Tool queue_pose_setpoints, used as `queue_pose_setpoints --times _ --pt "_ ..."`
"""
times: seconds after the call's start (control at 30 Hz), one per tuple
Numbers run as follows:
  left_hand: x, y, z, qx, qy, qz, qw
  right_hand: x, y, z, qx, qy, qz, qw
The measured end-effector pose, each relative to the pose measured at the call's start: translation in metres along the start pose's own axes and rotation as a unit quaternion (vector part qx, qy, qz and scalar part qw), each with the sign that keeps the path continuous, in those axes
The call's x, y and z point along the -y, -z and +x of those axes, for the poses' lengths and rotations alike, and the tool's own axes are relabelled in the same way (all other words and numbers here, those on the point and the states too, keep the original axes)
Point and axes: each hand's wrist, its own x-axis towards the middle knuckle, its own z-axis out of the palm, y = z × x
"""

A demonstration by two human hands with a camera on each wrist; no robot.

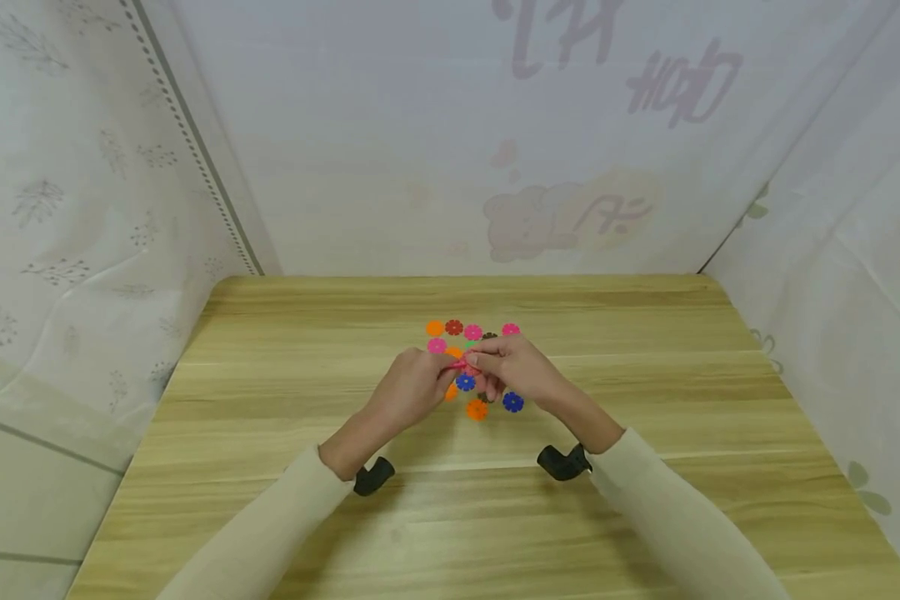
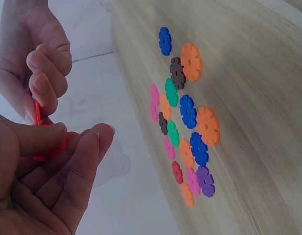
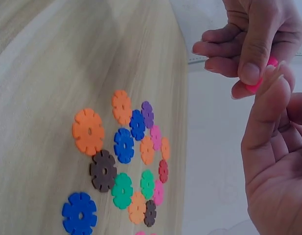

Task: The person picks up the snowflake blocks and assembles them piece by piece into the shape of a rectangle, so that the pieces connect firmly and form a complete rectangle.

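Above the table, both hands meet over a spread of notched plastic discs. My left hand (image 1: 412,385) pinches a pinkish-red snowflake disc (image 2: 57,150) between thumb and fingers. Facing it, my right hand (image 1: 523,368) grips a second red disc (image 2: 38,112), seen edge-on against the first in the left wrist view. In the right wrist view the left thumb covers most of the pink piece (image 3: 254,88), and the right fingertips (image 3: 278,90) come right up to it. How far the two discs slot into each other is hidden by the fingers.
Loose discs lie flat on the wooden table (image 1: 270,417) below the hands: blue (image 3: 79,213), orange (image 3: 88,131), brown (image 3: 103,170), green (image 3: 122,190), purple (image 2: 205,181) and pink ones. Dark wrist mounts (image 1: 562,462) hang under the sleeves. Printed curtains (image 1: 390,167) enclose the table's back and sides.
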Motion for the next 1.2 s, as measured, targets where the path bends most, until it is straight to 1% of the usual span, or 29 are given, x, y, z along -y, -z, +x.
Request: queue_pose_setpoints --times 0.2,0.33,0.5,0.6,0.63,0.67,0.73,0.83,0.9,1.0,1.1,1.2 --pt "0.001 -0.002 0.001 -0.009 0.014 -0.007 0.9998 -0.001 0.002 0.002 0.007 0.000 0.014 1.000" --pt "0.003 -0.003 -0.001 -0.019 0.023 -0.023 0.9993 -0.003 0.001 0.003 0.007 0.000 0.039 0.999" --pt "0.004 -0.003 -0.001 -0.029 0.024 -0.052 0.9980 -0.006 0.001 0.005 0.007 0.004 0.069 0.998" --pt "0.005 -0.003 -0.001 -0.024 0.027 -0.080 0.9961 -0.007 0.002 0.006 0.008 0.010 0.075 0.997" --pt "0.005 -0.003 -0.001 -0.018 0.033 -0.099 0.9944 -0.007 0.002 0.006 0.009 0.011 0.075 0.997" --pt "0.005 -0.003 -0.001 -0.011 0.039 -0.120 0.9920 -0.006 0.002 0.005 0.009 0.011 0.076 0.997" --pt "0.006 -0.004 -0.002 0.005 0.060 -0.170 0.9836 -0.005 0.002 0.005 0.007 0.009 0.078 0.997" --pt "0.007 -0.004 -0.002 0.018 0.099 -0.245 0.9642 -0.004 0.003 0.004 0.001 0.005 0.084 0.996" --pt "0.007 -0.004 -0.001 0.010 0.120 -0.277 0.9532 -0.004 0.003 0.004 -0.004 0.004 0.085 0.996" --pt "0.007 -0.004 0.000 -0.014 0.138 -0.304 0.9425 -0.005 0.006 0.004 -0.017 0.010 0.076 0.997" --pt "0.007 -0.005 0.001 -0.037 0.147 -0.316 0.9364 -0.009 0.010 0.004 -0.036 0.012 0.067 0.997" --pt "0.008 -0.005 0.000 -0.057 0.164 -0.321 0.9311 -0.014 0.016 0.002 -0.050 0.009 0.059 0.997"
